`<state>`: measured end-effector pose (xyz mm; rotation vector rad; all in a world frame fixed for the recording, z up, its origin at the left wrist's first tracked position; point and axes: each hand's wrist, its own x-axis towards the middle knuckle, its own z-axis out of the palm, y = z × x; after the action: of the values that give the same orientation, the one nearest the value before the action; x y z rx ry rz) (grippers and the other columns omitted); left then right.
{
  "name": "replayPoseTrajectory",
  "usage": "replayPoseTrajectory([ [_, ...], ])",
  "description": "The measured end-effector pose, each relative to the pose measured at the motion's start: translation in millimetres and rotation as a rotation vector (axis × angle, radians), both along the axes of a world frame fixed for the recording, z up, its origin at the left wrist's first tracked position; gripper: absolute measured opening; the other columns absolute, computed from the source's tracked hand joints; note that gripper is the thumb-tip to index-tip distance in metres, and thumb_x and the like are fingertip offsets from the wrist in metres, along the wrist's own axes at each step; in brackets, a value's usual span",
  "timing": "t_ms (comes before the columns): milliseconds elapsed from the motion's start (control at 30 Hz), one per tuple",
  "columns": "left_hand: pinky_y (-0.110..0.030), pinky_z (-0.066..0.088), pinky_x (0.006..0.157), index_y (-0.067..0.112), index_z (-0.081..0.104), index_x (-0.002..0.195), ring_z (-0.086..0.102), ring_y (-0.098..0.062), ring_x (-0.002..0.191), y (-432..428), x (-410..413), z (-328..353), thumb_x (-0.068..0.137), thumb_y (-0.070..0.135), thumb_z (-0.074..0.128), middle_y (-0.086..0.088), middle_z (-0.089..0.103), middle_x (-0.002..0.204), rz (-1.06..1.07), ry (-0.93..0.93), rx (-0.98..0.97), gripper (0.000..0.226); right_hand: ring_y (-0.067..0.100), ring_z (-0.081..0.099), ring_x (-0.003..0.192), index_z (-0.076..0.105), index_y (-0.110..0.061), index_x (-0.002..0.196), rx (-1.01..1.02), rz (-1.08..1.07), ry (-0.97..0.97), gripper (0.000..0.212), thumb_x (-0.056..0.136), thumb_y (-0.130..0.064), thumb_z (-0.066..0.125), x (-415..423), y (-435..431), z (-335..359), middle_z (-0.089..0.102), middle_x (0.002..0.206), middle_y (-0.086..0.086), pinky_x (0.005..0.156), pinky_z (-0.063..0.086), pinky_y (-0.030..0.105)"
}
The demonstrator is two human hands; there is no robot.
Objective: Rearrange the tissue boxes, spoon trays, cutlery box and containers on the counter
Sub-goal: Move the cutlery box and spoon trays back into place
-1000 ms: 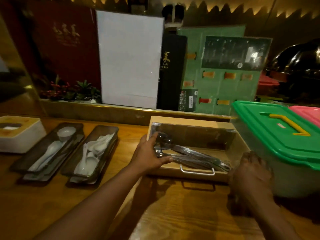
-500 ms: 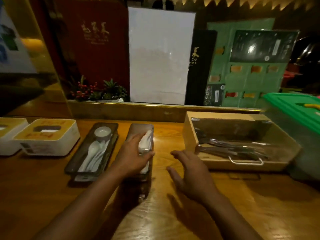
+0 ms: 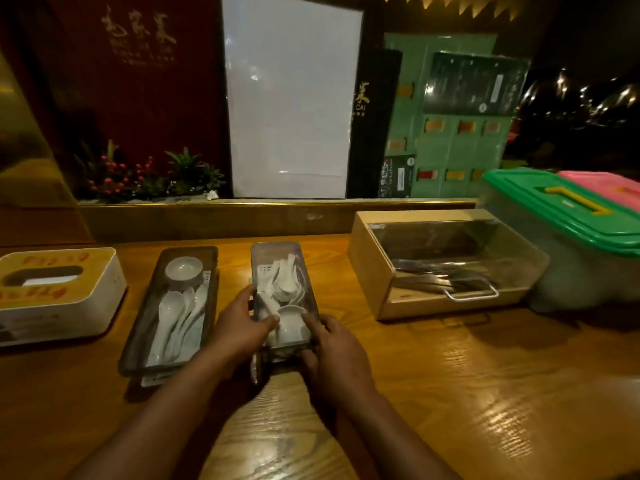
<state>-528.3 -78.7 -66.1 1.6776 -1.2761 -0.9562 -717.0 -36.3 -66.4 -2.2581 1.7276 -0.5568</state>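
Clear spoon tray (image 3: 282,268) lengthwise, counter-back-pointing.

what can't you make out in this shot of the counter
Head view, the only one:
- Near end of the right spoon tray: covered by the left hand and right hand.
- Tissue box: cut off by the left edge.
- Pink-lidded container: cut off by the right edge.
- Cutlery box contents: dim and reflective, pieces uncountable.

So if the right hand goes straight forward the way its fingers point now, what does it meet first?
The right hand already touches the near end of the spoon tray, so pushing on moves the tray; beyond it the counter looks free up to the back ledge.
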Motion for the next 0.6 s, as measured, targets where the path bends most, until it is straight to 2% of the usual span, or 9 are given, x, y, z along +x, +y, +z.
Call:
replayPoseTrajectory([
  [133, -0.040, 0.058, 0.085, 0.034, 0.036, 0.149, 0.060, -0.019, 0.114, -6, -26, 0, 0.081, 0.017, 0.080, 0.002, 0.058, 0.138, -0.063, 0.083, -0.013, 0.083, 0.025, 0.044, 0.127, 0.036, -0.035, 0.147, -0.086, -0.052, 0.068, 0.065, 0.088, -0.038, 0.062, -24, -3, 4, 0.046, 0.146, 0.002, 0.099, 0.045, 0.038],
  [300, -0.046, 0.059, 0.084, 0.041, 0.033, 0.148, 0.059, -0.022, 0.117, -17, -59, 3, 0.080, 0.016, 0.080, 0.003, 0.056, 0.138, -0.086, 0.189, 0.021, 0.087, 0.024, 0.046, 0.127, 0.043, -0.025, 0.144, -0.195, -0.090, 0.204, 0.070, 0.082, -0.033, 0.073, -46, -7, 5, 0.043, 0.151, -0.001, 0.095, 0.049, 0.040],
  [433, -0.049, 0.057, 0.088, 0.035, 0.022, 0.153, 0.057, -0.024, 0.123, -24, -72, 4, 0.076, 0.020, 0.084, 0.001, 0.051, 0.146, -0.068, 0.243, 0.053, 0.101, 0.023, 0.049, 0.122, 0.048, -0.024, 0.142, -0.197, -0.105, 0.244, 0.069, 0.079, -0.034, 0.075, -59, -14, 10, 0.049, 0.147, -0.002, 0.091, 0.048, 0.039],
  [600, -0.048, 0.054, 0.093, 0.029, 0.031, 0.151, 0.057, -0.022, 0.123, -34, -80, 2, 0.074, 0.022, 0.086, 0.001, 0.052, 0.145, -0.100, 0.273, 0.049, 0.096, 0.024, 0.053, 0.119, 0.054, -0.024, 0.137, -0.217, -0.124, 0.277, 0.065, 0.078, -0.040, 0.076, -70, -19, 9, 0.056, 0.141, -0.002, 0.090, 0.049, 0.041],
])
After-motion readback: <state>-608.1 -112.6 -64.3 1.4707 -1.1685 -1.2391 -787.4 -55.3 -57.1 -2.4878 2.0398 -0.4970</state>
